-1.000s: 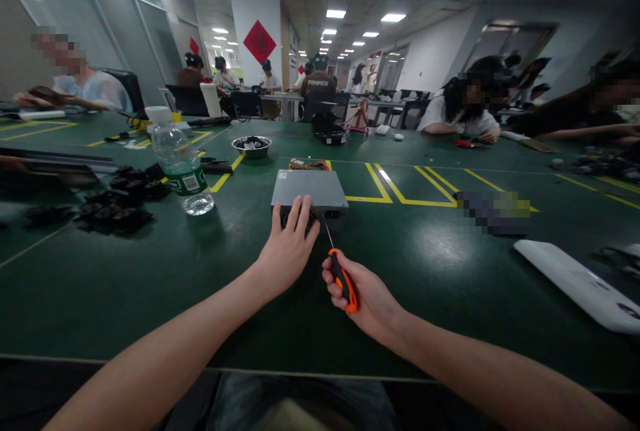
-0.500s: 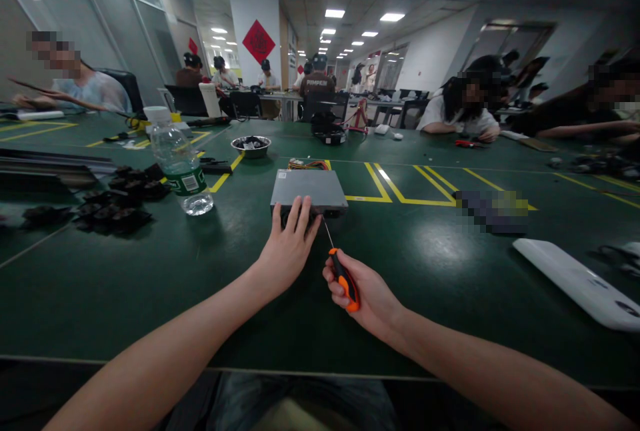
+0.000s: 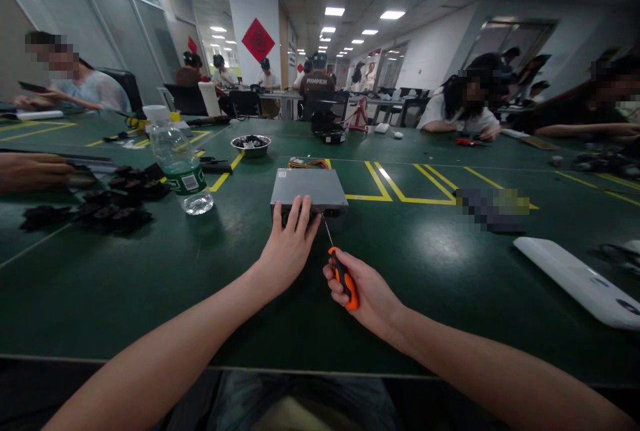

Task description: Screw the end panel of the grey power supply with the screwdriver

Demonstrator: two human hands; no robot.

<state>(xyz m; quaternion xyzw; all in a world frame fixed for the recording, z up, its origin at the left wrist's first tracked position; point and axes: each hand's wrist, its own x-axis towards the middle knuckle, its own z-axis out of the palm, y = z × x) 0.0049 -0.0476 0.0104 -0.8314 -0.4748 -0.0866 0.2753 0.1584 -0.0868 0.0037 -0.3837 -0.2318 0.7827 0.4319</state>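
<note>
A grey metal power supply unit (image 3: 311,187) lies on the green table, with a bundle of coloured wires (image 3: 309,163) at its far side. My left hand (image 3: 286,247) rests against its near face and top edge, fingers spread. In my right hand (image 3: 367,287) is a screwdriver (image 3: 345,281) with an orange and black handle, the fingers wrapped round it. Its thin shaft slants up toward the near face of the unit, close to my left fingertips. Whether the tip sits in a screw is too small to tell.
Left of the unit stand a water bottle (image 3: 183,167) and black parts (image 3: 113,214). A metal bowl (image 3: 251,145) holds small pieces behind. To the right lies a white casing (image 3: 575,281). A co-worker's hand (image 3: 37,171) reaches in at the left; other people sit around.
A co-worker's hand has come in from the left edge, over the dark panels there. My hands, the screwdriver and the power supply unit look almost unmoved.
</note>
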